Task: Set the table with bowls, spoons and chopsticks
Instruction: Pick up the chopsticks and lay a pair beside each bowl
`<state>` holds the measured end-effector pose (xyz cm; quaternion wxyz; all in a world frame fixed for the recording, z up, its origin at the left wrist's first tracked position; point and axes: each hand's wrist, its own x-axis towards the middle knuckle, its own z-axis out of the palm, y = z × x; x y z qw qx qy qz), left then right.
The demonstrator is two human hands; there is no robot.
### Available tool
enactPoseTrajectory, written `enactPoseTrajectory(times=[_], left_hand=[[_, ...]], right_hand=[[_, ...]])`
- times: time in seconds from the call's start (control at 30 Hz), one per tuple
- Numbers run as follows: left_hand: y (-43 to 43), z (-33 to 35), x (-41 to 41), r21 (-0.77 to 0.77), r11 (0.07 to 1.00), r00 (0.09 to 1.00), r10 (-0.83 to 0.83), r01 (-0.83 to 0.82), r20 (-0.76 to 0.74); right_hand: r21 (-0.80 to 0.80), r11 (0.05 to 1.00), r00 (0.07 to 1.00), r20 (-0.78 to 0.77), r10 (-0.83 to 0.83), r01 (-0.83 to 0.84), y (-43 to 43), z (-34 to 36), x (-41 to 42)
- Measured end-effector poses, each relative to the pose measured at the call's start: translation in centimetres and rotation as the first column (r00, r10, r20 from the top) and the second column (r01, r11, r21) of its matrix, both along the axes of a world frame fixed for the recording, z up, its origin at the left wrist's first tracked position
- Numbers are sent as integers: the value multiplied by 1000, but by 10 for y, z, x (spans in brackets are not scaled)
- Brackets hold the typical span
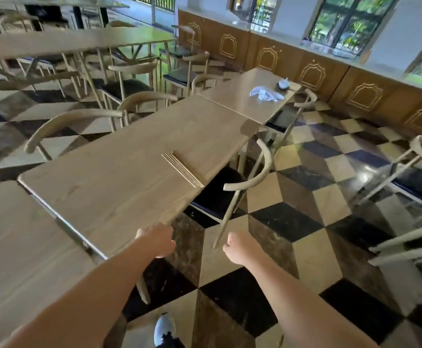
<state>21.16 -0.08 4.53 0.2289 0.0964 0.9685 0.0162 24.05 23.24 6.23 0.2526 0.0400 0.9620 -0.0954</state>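
A bundle of several wooden chopsticks (182, 170) lies on the long wooden table (119, 172), near its right edge. Far off, on the table's last section, a white bowl (284, 83) stands on a dark saucer beside a crumpled white cloth (265, 93). My left hand (156, 239) hovers by the table's near right corner with its fingers curled and nothing in it. My right hand (237, 248) hangs over the floor, also curled into a loose fist and holding nothing. No spoons are visible.
Wooden chairs with dark seats line both sides; one chair (235, 187) stands close to my right hand. Another table (16, 247) adjoins at the near left. More chairs (405, 202) stand to the right on the checkered floor (305, 234). My shoe (164, 327) shows below.
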Motion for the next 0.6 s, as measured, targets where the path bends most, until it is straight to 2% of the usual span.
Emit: enactPoseTrajectory(times=[0.13,0.23,0.43,0.6], left_hand=[[0,-2,-96,22,1000,999,18,-19,36],[2,0,-147,27,999,998,36,-38,56],[2,-23,-230,-15,999,994,31,-30,103],[2,-38,-289,-83,994,982,89,-76,168]], right_hand=[[45,999,997,-79,-21,24,3,2,-98],[61,998,998,-55,7,-3,-1,-7,-150],[-95,995,999,45,15,-10,-23,-32,-248],[-173,982,996,20,84,-79,-48,-75,-344]])
